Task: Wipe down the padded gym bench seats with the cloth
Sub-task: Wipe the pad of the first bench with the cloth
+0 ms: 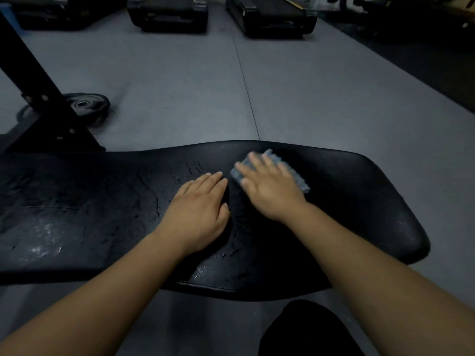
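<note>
The right hand [270, 186] is lying flat on the cloth [299, 179], fingers straight and spread, pressing it onto the surface [359, 201] near its far edge; hand and cloth are showing blurred. The cloth, blue-grey, is peeking out beyond the fingertips and at the hand's right side. The left hand [198, 206] is resting palm down on the surface just beside the right one, fingers straight and together, grasping nothing. The black padding is looking cracked and scuffed to the left of the hands and is gleaming in patches. Behind the surface, on the grey floor [180, 80], a plate [86, 105] is lying beside a black post [30, 70], and two dark machines [167, 16] are standing further back
</note>
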